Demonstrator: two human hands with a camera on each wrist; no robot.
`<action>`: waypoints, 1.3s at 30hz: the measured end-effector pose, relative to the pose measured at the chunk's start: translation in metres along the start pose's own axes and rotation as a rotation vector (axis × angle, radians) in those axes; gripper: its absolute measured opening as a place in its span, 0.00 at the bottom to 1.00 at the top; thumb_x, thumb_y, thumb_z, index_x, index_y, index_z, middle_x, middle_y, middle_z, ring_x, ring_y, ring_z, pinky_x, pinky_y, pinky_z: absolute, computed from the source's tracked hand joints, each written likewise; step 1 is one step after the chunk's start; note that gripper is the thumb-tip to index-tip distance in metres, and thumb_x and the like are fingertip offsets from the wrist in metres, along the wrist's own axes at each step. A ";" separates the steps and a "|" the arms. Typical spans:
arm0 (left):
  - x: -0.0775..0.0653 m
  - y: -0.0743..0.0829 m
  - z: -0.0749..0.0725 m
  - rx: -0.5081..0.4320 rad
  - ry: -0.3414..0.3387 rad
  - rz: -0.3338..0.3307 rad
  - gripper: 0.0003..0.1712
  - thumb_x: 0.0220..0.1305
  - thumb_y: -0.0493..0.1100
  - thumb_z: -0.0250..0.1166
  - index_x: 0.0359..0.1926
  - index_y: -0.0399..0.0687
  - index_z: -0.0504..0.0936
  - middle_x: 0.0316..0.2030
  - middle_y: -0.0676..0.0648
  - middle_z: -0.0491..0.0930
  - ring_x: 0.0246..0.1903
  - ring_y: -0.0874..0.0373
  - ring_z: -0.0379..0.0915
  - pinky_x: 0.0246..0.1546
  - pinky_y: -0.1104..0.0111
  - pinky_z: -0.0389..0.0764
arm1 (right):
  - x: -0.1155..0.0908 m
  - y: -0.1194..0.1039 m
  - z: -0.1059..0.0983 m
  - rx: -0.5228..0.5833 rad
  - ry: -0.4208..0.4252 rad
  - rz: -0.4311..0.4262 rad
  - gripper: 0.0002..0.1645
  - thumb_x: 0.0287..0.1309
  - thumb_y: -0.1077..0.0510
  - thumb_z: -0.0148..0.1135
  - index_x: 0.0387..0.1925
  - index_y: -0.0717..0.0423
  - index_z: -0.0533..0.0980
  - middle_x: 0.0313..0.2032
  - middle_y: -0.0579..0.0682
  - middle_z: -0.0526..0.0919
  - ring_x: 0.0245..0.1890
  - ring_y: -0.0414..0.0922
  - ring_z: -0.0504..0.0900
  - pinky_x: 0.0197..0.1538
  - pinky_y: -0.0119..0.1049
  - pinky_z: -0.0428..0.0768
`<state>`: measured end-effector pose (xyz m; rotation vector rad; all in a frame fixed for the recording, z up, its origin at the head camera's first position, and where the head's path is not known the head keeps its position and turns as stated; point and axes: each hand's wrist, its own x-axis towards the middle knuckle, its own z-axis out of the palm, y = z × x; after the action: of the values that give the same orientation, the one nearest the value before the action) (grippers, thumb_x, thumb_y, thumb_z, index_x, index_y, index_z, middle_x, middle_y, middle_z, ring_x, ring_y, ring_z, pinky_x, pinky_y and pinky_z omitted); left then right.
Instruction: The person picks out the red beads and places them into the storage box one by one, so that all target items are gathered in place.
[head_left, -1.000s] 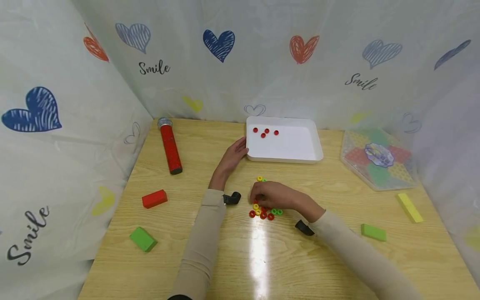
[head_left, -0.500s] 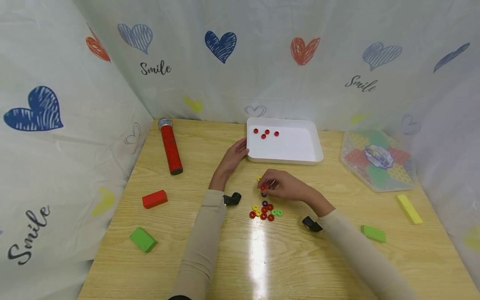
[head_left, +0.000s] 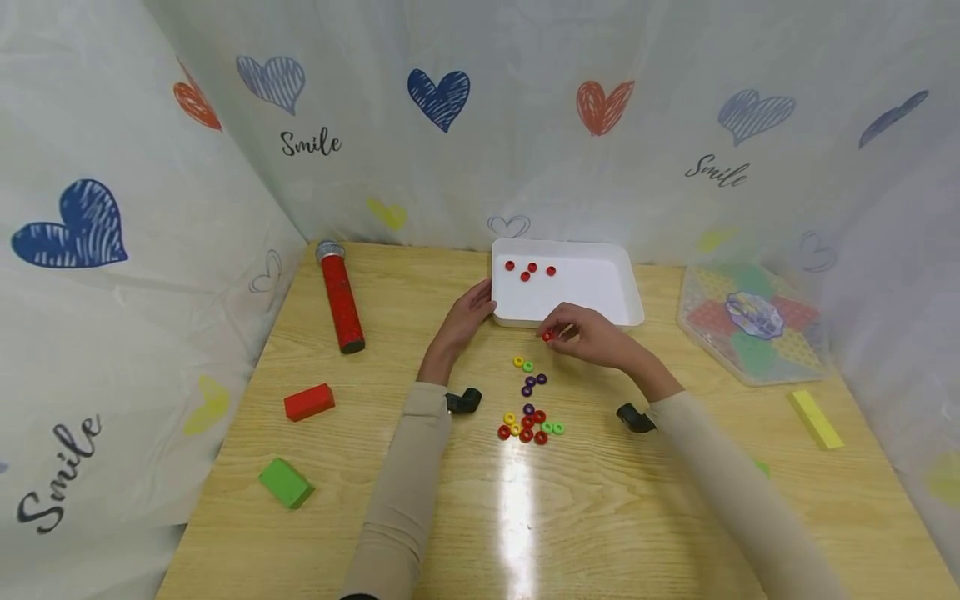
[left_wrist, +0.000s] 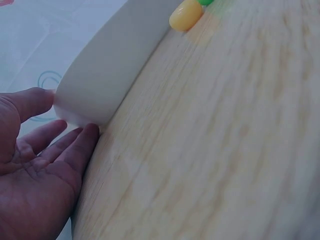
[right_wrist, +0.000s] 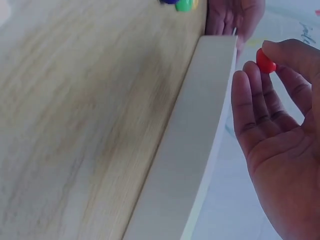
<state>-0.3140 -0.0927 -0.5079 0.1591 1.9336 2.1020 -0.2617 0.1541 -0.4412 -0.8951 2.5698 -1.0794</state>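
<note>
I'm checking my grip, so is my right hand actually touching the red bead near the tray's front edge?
Touching. The right wrist view shows the right hand pinching the red bead between thumb and fingers.

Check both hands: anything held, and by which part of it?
Right hand: a red bead, pinched by its outer edge. Left hand: nothing gripped, touching the white tray around its near left corner.

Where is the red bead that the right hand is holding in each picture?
Head: the red bead is just right of the middle, pinched in the right hand.
Left wrist: not in it.
Right wrist: toward the top right, in the same hand.
Landmark in all three: the white tray.
</note>
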 end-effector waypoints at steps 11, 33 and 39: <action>0.000 -0.001 -0.001 -0.028 -0.008 0.008 0.32 0.71 0.37 0.55 0.73 0.46 0.58 0.72 0.46 0.58 0.70 0.56 0.56 0.68 0.66 0.64 | 0.020 0.016 -0.023 -0.042 0.060 0.038 0.13 0.60 0.62 0.64 0.48 0.58 0.79 0.44 0.48 0.79 0.45 0.45 0.80 0.49 0.42 0.83; -0.002 0.000 -0.002 -0.021 -0.002 -0.027 0.32 0.71 0.37 0.55 0.73 0.49 0.59 0.71 0.48 0.60 0.69 0.56 0.57 0.68 0.66 0.65 | 0.077 0.045 -0.070 -0.119 0.013 0.268 0.14 0.61 0.63 0.62 0.50 0.57 0.79 0.49 0.52 0.80 0.51 0.51 0.75 0.58 0.48 0.76; -0.002 0.000 0.000 -0.035 -0.008 -0.001 0.31 0.71 0.36 0.54 0.73 0.47 0.58 0.71 0.46 0.60 0.70 0.54 0.57 0.68 0.65 0.65 | 0.093 0.047 -0.070 -0.143 -0.027 0.321 0.16 0.62 0.62 0.62 0.52 0.57 0.78 0.50 0.53 0.79 0.50 0.51 0.74 0.58 0.49 0.75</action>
<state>-0.3119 -0.0932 -0.5077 0.1592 1.8906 2.1298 -0.3850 0.1632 -0.4212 -0.4941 2.6731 -0.7961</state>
